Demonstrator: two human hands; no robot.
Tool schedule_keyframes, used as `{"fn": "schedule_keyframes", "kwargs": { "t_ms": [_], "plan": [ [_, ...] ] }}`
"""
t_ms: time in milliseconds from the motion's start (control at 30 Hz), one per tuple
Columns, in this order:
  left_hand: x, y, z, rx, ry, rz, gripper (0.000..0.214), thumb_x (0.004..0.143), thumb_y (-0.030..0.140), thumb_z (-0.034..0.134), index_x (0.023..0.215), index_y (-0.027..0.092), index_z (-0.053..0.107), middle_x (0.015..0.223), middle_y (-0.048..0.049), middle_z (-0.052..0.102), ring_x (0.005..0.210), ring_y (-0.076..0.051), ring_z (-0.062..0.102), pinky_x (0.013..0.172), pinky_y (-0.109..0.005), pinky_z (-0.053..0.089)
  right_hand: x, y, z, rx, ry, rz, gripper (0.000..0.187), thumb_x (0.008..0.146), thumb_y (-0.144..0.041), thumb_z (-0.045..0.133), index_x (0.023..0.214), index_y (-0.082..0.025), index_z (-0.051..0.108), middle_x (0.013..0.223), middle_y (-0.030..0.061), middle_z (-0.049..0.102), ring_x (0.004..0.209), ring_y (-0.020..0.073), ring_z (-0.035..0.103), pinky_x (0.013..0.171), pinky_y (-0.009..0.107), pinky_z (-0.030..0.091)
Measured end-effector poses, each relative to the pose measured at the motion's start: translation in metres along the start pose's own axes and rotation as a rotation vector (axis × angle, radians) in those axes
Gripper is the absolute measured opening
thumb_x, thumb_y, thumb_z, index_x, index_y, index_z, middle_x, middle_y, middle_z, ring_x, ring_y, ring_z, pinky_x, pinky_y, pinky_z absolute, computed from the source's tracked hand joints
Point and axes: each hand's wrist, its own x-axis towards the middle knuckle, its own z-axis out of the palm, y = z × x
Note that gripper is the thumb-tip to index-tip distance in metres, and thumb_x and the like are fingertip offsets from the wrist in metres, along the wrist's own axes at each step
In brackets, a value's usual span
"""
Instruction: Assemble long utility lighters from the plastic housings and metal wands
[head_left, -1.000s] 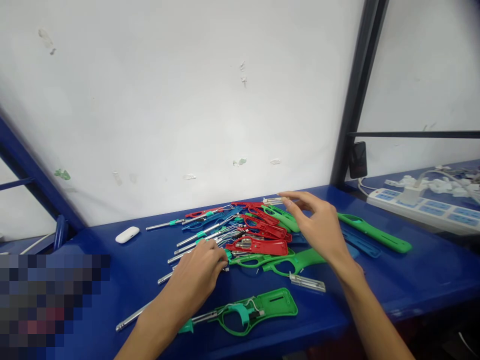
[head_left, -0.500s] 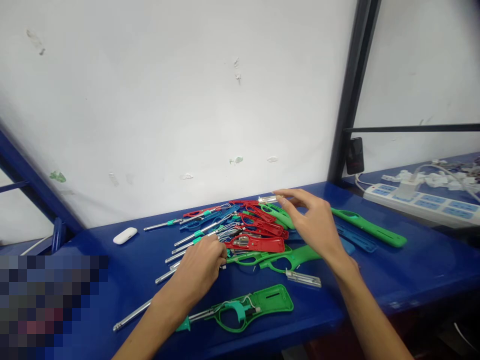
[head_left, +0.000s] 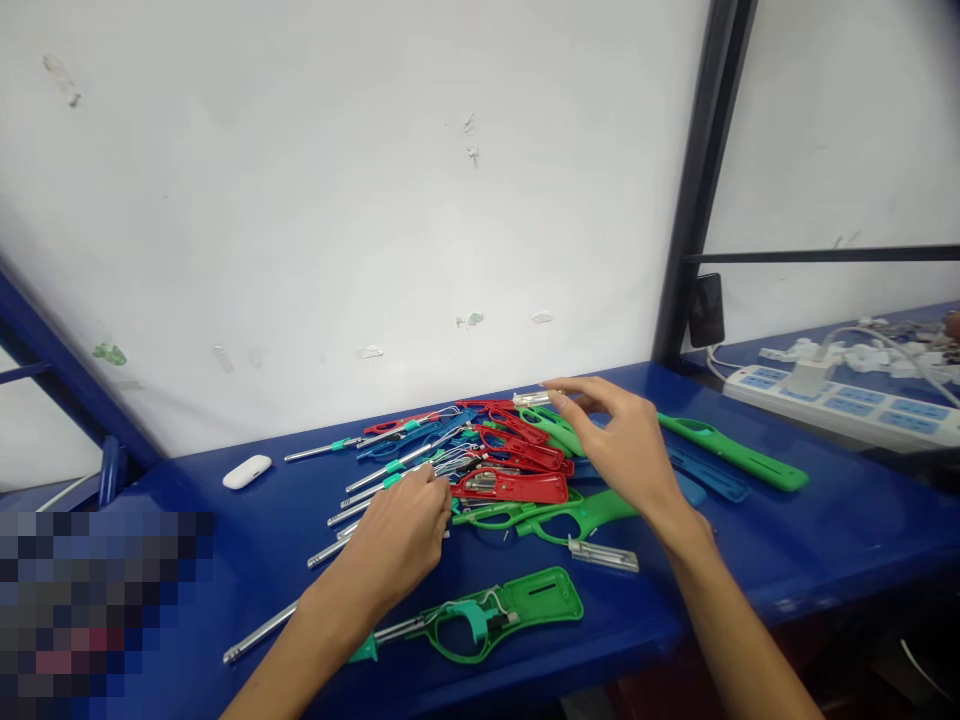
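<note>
My left hand (head_left: 409,525) is closed low over the left side of a heap of opened gas lighters; what its fingers grip is hidden. A metal lighter tube (head_left: 262,632) sticks out from beneath that forearm. At the back of the heap, my right hand (head_left: 619,440) pinches a clear lighter fuel tank (head_left: 531,398) between thumb and fingers. Red lighter shells (head_left: 517,487) and a green shell (head_left: 600,515) lie between the hands. Nearer me rests an open green lighter (head_left: 551,595) with its trigger and wires showing. Another clear fuel tank (head_left: 604,555) lies loose on the table.
The blue table (head_left: 660,640) meets a white wall. A white earbud case (head_left: 247,472) sits at the left. Farther right are a green shell half (head_left: 750,455), a blue shell half (head_left: 712,475), a white power strip (head_left: 847,405) and a phone (head_left: 707,310) by the dark post.
The view has shifted very slightly, so everything sits a little farther left. Both hands keep nearly the same pose and place over the lighters.
</note>
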Motion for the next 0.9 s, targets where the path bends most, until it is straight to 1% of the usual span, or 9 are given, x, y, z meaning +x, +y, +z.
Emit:
{"fn": "schedule_keyframes", "kwargs": {
  "t_ms": [67, 167, 267, 333, 433, 533, 600, 700, 900],
  "plan": [
    [-0.003, -0.001, -0.004, -0.047, 0.071, -0.009, 0.013, 0.104, 0.024, 0.06, 0.103, 0.015, 0.069, 0.106, -0.0077, 0.072, 0.096, -0.023, 0.07, 0.086, -0.043, 0.058, 0.0, -0.001, 0.0, 0.023, -0.011, 0.015, 0.022, 0.097, -0.038, 0.067, 0.105, -0.024, 0.081, 0.106, 0.0058, 0.083, 0.086, 0.0247, 0.073, 0.086, 0.042, 0.058],
    [-0.011, -0.005, -0.01, -0.173, 0.187, -0.035, 0.018, 0.097, 0.016, 0.051, 0.09, 0.019, 0.067, 0.086, -0.0053, 0.072, 0.081, -0.023, 0.068, 0.075, -0.037, 0.051, -0.001, -0.004, 0.0, 0.088, -0.062, 0.049, 0.025, 0.098, -0.043, 0.065, 0.103, -0.023, 0.079, 0.104, 0.0059, 0.082, 0.088, 0.0252, 0.074, 0.083, 0.041, 0.057],
    [-0.026, -0.008, -0.013, -0.346, 0.276, -0.088, 0.016, 0.092, 0.026, 0.053, 0.085, 0.024, 0.066, 0.067, 0.0019, 0.066, 0.061, -0.018, 0.063, 0.06, -0.029, 0.046, -0.001, -0.01, -0.001, 0.192, -0.157, 0.085, 0.029, 0.1, -0.047, 0.062, 0.104, -0.022, 0.077, 0.092, 0.0051, 0.081, 0.078, 0.0222, 0.074, 0.075, 0.036, 0.058],
    [-0.039, -0.008, -0.012, -0.46, 0.322, -0.126, 0.019, 0.092, 0.036, 0.054, 0.082, 0.025, 0.066, 0.06, 0.0043, 0.062, 0.055, -0.016, 0.06, 0.053, -0.025, 0.043, -0.002, -0.015, -0.001, 0.272, -0.229, 0.102, 0.03, 0.1, -0.047, 0.061, 0.105, -0.022, 0.075, 0.085, 0.0038, 0.079, 0.075, 0.0205, 0.074, 0.072, 0.034, 0.058],
    [-0.059, -0.008, -0.009, -0.612, 0.385, -0.204, 0.028, 0.094, 0.049, 0.056, 0.089, 0.025, 0.07, 0.059, 0.0048, 0.06, 0.054, -0.015, 0.06, 0.05, -0.023, 0.043, -0.006, -0.025, 0.002, 0.381, -0.347, 0.125, 0.027, 0.101, -0.046, 0.061, 0.108, -0.023, 0.074, 0.09, 0.0039, 0.08, 0.079, 0.0195, 0.076, 0.075, 0.033, 0.06],
    [-0.072, -0.009, -0.005, -0.847, 0.446, -0.317, 0.034, 0.089, 0.057, 0.066, 0.092, 0.024, 0.073, 0.057, 0.0046, 0.058, 0.05, -0.013, 0.052, 0.047, -0.021, 0.035, -0.012, -0.036, 0.009, 0.446, -0.454, 0.149, 0.024, 0.098, -0.045, 0.066, 0.107, -0.025, 0.074, 0.096, 0.0042, 0.081, 0.084, 0.0198, 0.077, 0.077, 0.033, 0.062],
    [-0.077, -0.013, -0.002, -0.974, 0.463, -0.356, 0.038, 0.085, 0.061, 0.072, 0.091, 0.023, 0.075, 0.057, 0.0041, 0.058, 0.046, -0.009, 0.04, 0.044, -0.02, 0.026, -0.017, -0.043, 0.015, 0.466, -0.509, 0.158, 0.021, 0.096, -0.044, 0.071, 0.104, -0.026, 0.074, 0.094, 0.0036, 0.08, 0.085, 0.0203, 0.078, 0.076, 0.032, 0.062],
    [-0.081, -0.022, 0.003, -1.059, 0.425, -0.334, 0.047, 0.085, 0.067, 0.071, 0.097, 0.022, 0.075, 0.057, 0.0037, 0.059, 0.041, -0.006, 0.026, 0.039, -0.02, 0.016, -0.026, -0.053, 0.025, 0.49, -0.571, 0.16, 0.016, 0.094, -0.042, 0.075, 0.1, -0.026, 0.074, 0.093, 0.0018, 0.079, 0.087, 0.0197, 0.077, 0.075, 0.03, 0.062],
    [-0.085, -0.028, 0.006, -1.17, 0.401, -0.337, 0.05, 0.084, 0.069, 0.072, 0.1, 0.021, 0.075, 0.053, 0.005, 0.055, 0.04, -0.005, 0.026, 0.038, -0.019, 0.018, -0.039, -0.066, 0.041, 0.528, -0.651, 0.173, 0.011, 0.094, -0.036, 0.078, 0.103, -0.03, 0.078, 0.096, -0.0014, 0.079, 0.089, 0.0173, 0.074, 0.079, 0.028, 0.06]
  ]
}}
